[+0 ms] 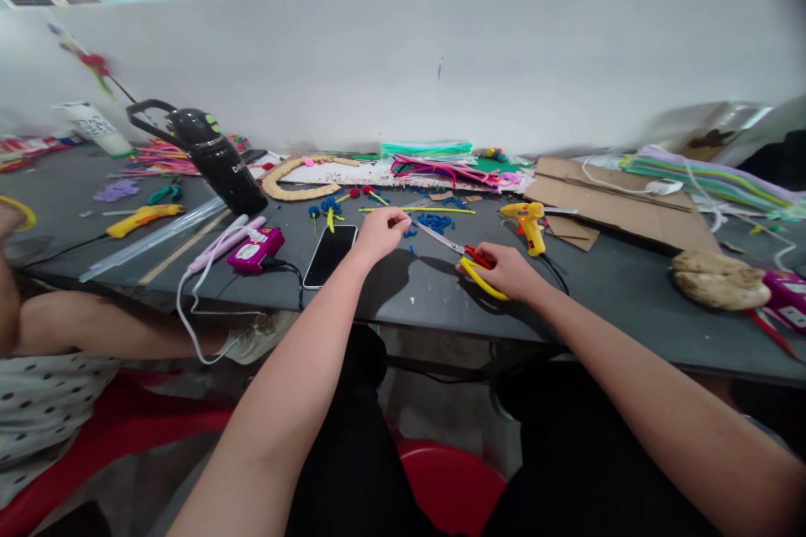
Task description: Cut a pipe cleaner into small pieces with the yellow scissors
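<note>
My right hand (pixel 504 270) is closed round the red and yellow handles of a pair of scissors (pixel 442 240), whose blades point left toward my other hand. My left hand (pixel 382 233) is pinched near the blade tips; whatever sits between its fingertips is too small to make out. Small blue clippings (pixel 437 223) lie on the table just behind the blades. Beyond them stretches a thin yellow pipe cleaner (pixel 428 210). Left of my left hand lie a black-screened phone (pixel 331 256) and blue and yellow fuzzy pieces (pixel 331 208).
A yellow glue gun (pixel 529 222) lies behind my right hand, its cord trailing right. Cardboard (pixel 620 200) covers the back right. To the left stand a black bottle (pixel 220 159) and a purple power block (pixel 256 250). A seated person's leg (pixel 119 323) is at far left.
</note>
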Demonstrator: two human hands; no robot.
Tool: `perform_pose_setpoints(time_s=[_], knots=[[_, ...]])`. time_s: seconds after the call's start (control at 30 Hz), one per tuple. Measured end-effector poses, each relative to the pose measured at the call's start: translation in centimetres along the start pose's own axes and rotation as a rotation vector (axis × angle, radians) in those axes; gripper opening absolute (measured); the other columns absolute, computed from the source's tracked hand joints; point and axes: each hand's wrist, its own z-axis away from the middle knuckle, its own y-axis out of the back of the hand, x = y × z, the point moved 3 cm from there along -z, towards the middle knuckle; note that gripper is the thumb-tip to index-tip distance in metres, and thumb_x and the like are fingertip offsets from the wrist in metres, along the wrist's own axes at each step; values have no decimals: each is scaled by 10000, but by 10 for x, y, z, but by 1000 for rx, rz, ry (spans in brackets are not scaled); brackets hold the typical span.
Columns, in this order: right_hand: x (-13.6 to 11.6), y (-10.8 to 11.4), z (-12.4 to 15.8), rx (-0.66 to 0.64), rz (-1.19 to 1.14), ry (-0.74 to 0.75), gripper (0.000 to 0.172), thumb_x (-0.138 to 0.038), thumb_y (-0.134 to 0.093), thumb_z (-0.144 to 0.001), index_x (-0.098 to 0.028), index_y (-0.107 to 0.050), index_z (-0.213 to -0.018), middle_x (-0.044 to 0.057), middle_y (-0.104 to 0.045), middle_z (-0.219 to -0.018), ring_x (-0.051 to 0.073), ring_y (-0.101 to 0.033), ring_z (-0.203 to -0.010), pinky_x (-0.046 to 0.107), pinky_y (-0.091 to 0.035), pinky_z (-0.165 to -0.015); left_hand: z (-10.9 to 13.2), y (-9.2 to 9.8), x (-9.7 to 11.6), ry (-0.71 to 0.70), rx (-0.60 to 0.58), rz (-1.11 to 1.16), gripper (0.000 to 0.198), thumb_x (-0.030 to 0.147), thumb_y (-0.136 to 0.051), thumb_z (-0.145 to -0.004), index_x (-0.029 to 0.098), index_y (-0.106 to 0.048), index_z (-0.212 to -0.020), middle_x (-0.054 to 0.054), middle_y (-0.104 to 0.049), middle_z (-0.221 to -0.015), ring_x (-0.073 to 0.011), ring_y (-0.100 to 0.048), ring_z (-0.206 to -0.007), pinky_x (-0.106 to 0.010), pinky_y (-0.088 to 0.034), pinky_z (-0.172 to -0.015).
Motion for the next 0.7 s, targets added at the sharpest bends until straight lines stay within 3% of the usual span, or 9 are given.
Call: perform_pose_setpoints(time_s=[0.7], knots=[[-2, 2, -1, -17, 30, 0, 449, -643, -578, -790, -211, -511, -688, -11, -532, -629, 135, -416, -602, 283, -286, -563, 1, 4, 2, -10, -6, -104, 143, 221, -582, -779, 153, -694, -722, -36, -669, -686, -167, -563, -656, -281, -399, -638]])
